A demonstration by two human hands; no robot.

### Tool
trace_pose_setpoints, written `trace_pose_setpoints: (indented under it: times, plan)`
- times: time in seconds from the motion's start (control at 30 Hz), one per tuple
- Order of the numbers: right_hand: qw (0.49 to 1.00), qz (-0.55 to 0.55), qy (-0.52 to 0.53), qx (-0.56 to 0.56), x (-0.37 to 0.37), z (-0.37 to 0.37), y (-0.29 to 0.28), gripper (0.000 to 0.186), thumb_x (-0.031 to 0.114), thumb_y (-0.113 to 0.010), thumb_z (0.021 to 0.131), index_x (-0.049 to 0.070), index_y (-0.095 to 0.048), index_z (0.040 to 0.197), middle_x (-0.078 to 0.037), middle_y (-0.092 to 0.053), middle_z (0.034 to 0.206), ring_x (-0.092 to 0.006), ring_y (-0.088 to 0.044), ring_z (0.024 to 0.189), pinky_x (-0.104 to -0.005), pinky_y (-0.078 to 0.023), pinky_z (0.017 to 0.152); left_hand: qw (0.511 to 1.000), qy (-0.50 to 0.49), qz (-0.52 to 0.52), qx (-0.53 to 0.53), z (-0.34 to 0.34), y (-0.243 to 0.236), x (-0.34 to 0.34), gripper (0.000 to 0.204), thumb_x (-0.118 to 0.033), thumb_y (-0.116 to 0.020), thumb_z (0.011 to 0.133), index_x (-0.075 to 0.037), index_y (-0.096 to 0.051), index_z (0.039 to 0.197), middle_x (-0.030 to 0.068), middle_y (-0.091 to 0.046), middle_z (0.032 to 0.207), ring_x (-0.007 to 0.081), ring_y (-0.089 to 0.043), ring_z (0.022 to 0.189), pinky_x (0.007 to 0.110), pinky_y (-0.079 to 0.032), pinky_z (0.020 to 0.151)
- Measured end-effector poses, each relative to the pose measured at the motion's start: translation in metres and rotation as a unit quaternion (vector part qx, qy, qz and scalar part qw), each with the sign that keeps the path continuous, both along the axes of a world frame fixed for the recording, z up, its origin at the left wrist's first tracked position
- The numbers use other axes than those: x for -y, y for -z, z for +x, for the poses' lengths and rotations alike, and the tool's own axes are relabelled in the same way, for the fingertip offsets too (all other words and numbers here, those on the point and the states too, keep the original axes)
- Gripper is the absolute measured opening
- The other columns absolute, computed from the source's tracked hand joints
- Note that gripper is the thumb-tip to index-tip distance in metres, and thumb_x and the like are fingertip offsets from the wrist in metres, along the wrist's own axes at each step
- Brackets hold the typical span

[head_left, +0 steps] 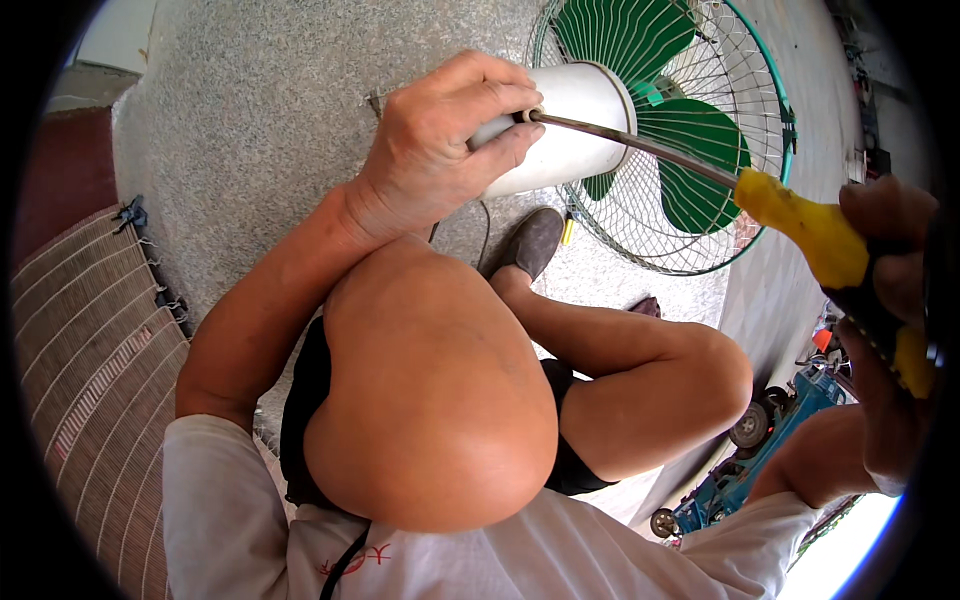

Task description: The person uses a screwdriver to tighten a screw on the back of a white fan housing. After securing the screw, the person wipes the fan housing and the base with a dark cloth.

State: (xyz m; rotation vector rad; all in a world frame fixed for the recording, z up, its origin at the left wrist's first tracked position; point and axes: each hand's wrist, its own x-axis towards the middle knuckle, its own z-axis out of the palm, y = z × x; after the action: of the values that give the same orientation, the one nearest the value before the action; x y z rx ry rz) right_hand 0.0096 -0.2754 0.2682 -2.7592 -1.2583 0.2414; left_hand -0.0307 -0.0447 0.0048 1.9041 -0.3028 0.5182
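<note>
An electric fan with a white motor housing (575, 150) and green blades (700, 165) behind a wire guard stands in front of me, its housing pointing left. My left hand (440, 135) is closed at the back end of the housing, thumb and fingers pinching a small grey part (492, 130). At the far right my right hand (890, 260) is wrapped round the yellow and black handle of a screwdriver (810, 228). The screwdriver's long shaft crosses in front of the guard, and its tip meets the part between my left fingertips. Part of the right hand is dark and cut off.
My raised knee (430, 390) fills the middle, below the left wrist. A cord (485, 235) runs down from the housing. Beside my shoe (533, 243) lies a small yellow item (568, 229). A woven mat (95, 370) is at left, and a blue wheeled object (735, 470) at lower right.
</note>
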Motion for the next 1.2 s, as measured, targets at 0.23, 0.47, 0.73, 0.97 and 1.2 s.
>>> trace_pose_setpoints:
  times: [0.23, 0.47, 0.73, 0.97, 1.2]
  plan:
    - [0.999, -0.037, -0.012, 0.018, -0.012, 0.006, -0.005, 0.049, 0.015, -0.071, 0.086, 0.005, -0.053, 0.131, -0.018, -0.059, 0.124, -0.0189, -0.067, 0.089, -0.0248, -0.056, 0.075, 1.000, -0.006, -0.007, 0.006, 0.000, 0.003, -0.001, 0.025, 0.003, -0.074, 0.077, -0.001, -0.070, 0.102, 0.0107, -0.066, 0.108, 0.0227, -0.067, 0.101, 0.031, -0.057, 0.085]
    - [0.997, -0.064, -0.024, 0.036, -0.022, 0.005, -0.008, 0.050, 0.012, -0.071, 0.085, 0.006, -0.053, 0.131, -0.018, -0.058, 0.124, -0.0193, -0.066, 0.091, -0.0254, -0.056, 0.076, 1.000, -0.013, -0.005, 0.016, 0.000, 0.003, 0.000, 0.025, 0.003, -0.074, 0.077, -0.001, -0.070, 0.102, 0.0101, -0.066, 0.108, 0.0213, -0.068, 0.099, 0.030, -0.057, 0.083]
    - [0.995, -0.084, -0.025, 0.044, -0.027, -0.001, -0.013, 0.051, 0.009, -0.071, 0.084, 0.006, -0.053, 0.131, -0.017, -0.058, 0.123, -0.0197, -0.066, 0.093, -0.0261, -0.056, 0.077, 1.000, -0.009, -0.011, 0.013, 0.000, 0.004, 0.000, 0.025, 0.003, -0.074, 0.077, -0.001, -0.070, 0.102, 0.0103, -0.066, 0.108, 0.0220, -0.068, 0.100, 0.030, -0.057, 0.084]
    - [0.995, -0.084, -0.018, 0.047, -0.029, -0.002, -0.016, 0.052, 0.006, -0.071, 0.082, 0.006, -0.053, 0.131, -0.016, -0.058, 0.123, -0.0200, -0.065, 0.094, -0.0267, -0.056, 0.078, 1.000, -0.009, -0.011, 0.013, 0.001, 0.005, 0.001, 0.024, 0.003, -0.074, 0.078, -0.001, -0.069, 0.101, 0.0103, -0.066, 0.108, 0.0223, -0.068, 0.100, 0.030, -0.057, 0.084]
    - [0.995, -0.079, -0.011, 0.052, -0.030, -0.006, -0.018, 0.054, 0.004, -0.071, 0.081, 0.007, -0.053, 0.131, -0.015, -0.058, 0.123, -0.0204, -0.065, 0.096, -0.0273, -0.056, 0.080, 0.998, -0.022, -0.011, 0.053, 0.004, 0.008, 0.002, 0.019, -0.004, -0.074, 0.079, -0.001, -0.069, 0.098, 0.0072, -0.066, 0.101, 0.0202, -0.069, 0.084, 0.029, -0.057, 0.073]
